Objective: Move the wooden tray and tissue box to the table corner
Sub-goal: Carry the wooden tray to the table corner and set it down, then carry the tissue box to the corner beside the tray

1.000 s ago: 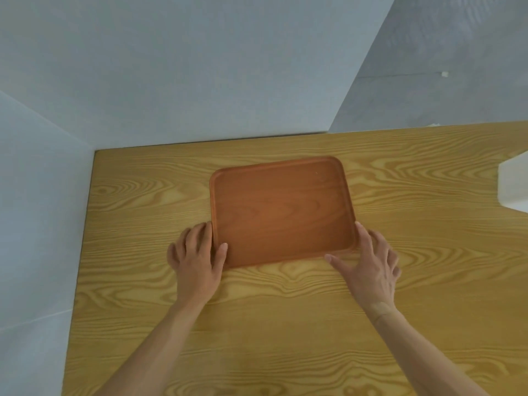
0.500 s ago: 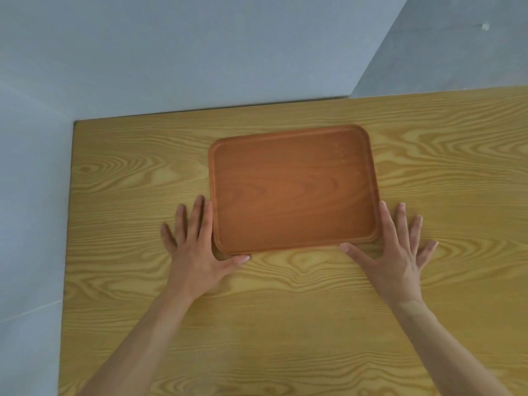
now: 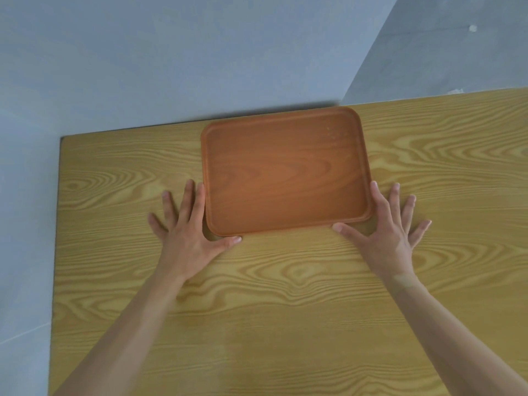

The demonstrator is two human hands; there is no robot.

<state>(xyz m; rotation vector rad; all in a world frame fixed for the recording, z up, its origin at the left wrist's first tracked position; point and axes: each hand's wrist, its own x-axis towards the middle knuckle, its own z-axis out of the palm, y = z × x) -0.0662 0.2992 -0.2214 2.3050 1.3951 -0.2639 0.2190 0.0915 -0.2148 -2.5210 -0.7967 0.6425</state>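
Observation:
A reddish-brown wooden tray (image 3: 285,172) lies flat on the light wood table (image 3: 285,295), its far edge at the table's back edge against the wall. My left hand (image 3: 188,232) lies flat on the table at the tray's near left corner, fingers spread, index finger along the tray's left side and thumb under its near edge. My right hand (image 3: 385,232) lies flat at the near right corner in the same way, thumb touching the near edge. Neither hand grips the tray. The tissue box is out of view.
Grey walls (image 3: 171,52) meet the table's back edge and stand beyond its left edge. The table's far left corner (image 3: 64,138) lies left of the tray, with bare wood between them. The tabletop stretches on to the right.
The tray has slid away from me to the table's back edge, with both flat hands following it. The white object at the right edge a second ago is out of frame.

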